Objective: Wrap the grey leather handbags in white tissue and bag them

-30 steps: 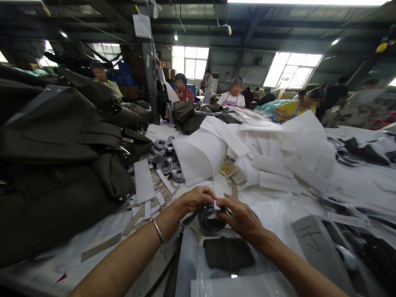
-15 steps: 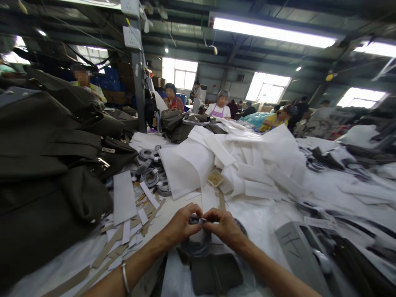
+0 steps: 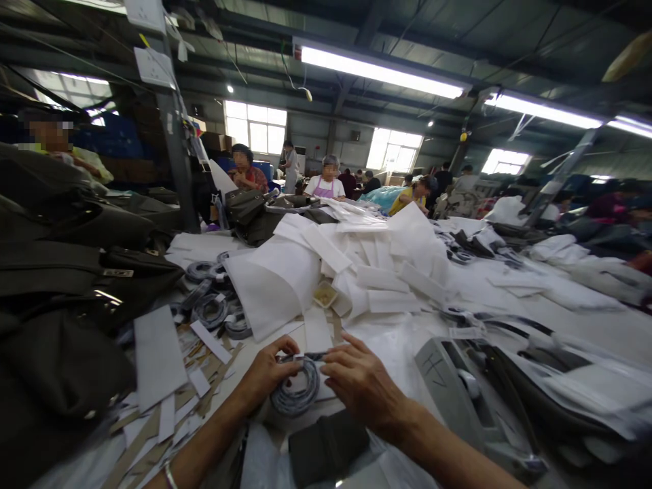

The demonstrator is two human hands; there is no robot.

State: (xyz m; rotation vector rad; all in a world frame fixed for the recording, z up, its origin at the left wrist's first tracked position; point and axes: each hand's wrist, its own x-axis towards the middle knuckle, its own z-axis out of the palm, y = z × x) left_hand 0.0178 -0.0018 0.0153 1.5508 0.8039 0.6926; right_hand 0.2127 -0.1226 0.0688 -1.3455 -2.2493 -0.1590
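A coiled dark strap (image 3: 297, 394), wrapped in what looks like clear film, stands in front of me with a small white band at its top. My left hand (image 3: 272, 373) pinches the coil's upper left rim between thumb and fingers. Just right of the coil, my right hand (image 3: 361, 380) is open, its fingers stretched out and apart; no object shows in it. Part of another dark rim shows behind its fingertips. A dark folded leather-like piece (image 3: 329, 448) lies below the coil, nearer to me.
More coils (image 3: 210, 311) lie at the left beside white card strips (image 3: 161, 356). Dark bags (image 3: 61, 333) are heaped far left. White sheets (image 3: 275, 285) pile up ahead, with a small tray (image 3: 324, 295). A grey tape dispenser (image 3: 448, 380) stands right. Several people work beyond.
My right hand has let go of the coil's top and opened to the right. The left hand keeps its pinch. The view has turned to the right.
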